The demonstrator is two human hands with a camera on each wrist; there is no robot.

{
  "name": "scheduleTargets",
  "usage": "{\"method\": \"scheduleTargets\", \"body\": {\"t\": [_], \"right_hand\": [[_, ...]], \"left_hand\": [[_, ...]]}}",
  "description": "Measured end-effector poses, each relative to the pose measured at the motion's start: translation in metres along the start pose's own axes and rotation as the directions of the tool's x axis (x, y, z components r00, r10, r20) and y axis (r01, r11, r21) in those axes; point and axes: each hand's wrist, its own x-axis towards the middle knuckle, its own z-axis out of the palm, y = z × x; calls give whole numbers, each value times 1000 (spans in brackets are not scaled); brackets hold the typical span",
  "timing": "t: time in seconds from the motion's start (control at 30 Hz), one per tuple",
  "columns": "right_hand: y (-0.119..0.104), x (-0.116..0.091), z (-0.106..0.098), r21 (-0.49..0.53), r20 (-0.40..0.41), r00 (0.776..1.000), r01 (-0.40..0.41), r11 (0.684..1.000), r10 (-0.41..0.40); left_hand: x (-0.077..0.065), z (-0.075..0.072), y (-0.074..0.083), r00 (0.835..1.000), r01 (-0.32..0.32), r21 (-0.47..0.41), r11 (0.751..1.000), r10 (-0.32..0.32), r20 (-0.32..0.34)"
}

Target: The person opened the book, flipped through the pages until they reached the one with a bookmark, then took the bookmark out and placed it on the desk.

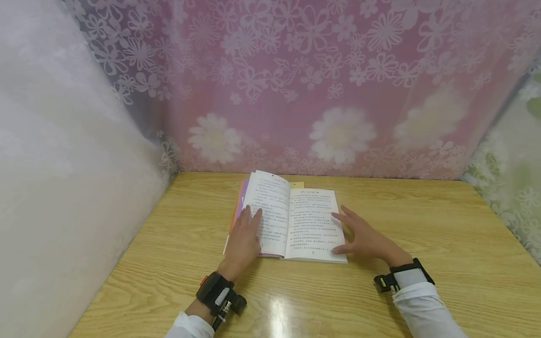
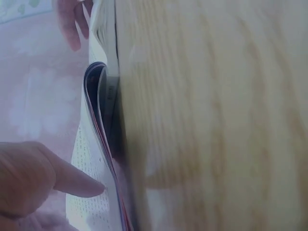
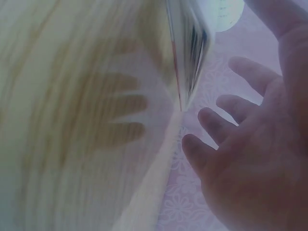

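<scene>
An open book (image 1: 313, 225) with printed white pages lies on the wooden table, its left page (image 1: 270, 211) bulging up. My left hand (image 1: 243, 237) rests on the outer part of that page, fingers extended. In the left wrist view the thumb (image 2: 79, 180) presses the printed page near its lower edge, where the leaves curl into a loop. At the book's right edge is my right hand (image 1: 365, 237), its fingers spread and holding nothing. The right wrist view shows this hand (image 3: 260, 159) with fingers apart, beside the book's page edges (image 3: 187, 53).
Purple and orange covers (image 1: 239, 202) stick out under the book's left side, and a yellow edge (image 1: 297, 185) shows behind it. The wooden table (image 1: 169, 263) meets a pink flowered curtain (image 1: 270, 94) at the back. White sheeting (image 1: 76, 188) hangs on the left.
</scene>
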Motion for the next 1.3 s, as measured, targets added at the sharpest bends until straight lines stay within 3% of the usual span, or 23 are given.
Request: {"method": "scheduleTargets", "body": {"t": [0.17,0.33,0.5,0.67,0.8,1.0,1.13,1.3], "right_hand": [[1,0,2,-7,46,999,-3,1000,4],[4,3,4,-42,71,997,20,999,-17],[5,4,6,-58,84,996,13,998,-8],[3,7,8,-94,51,999,2,996,3],[1,9,8,-95,7,1000,-11,995,12],[1,13,8,-73,-44,999,14,997,-17],[1,15,8,-36,-70,997,39,999,-41],[-2,18,8,1,-117,991,65,998,-65]], "left_hand": [[0,4,-1,992,-45,-78,996,53,110],[-1,4,-4,975,-119,-54,991,127,182],[-2,1,-3,965,-104,-38,994,110,237],[-2,-1,0,970,-64,-63,996,77,229],[-3,0,2,975,-104,-59,993,113,192],[-5,-2,6,954,-182,-53,982,189,233],[-5,-4,12,954,-169,-36,985,173,245],[-3,-1,20,965,-190,54,980,176,197]]}}
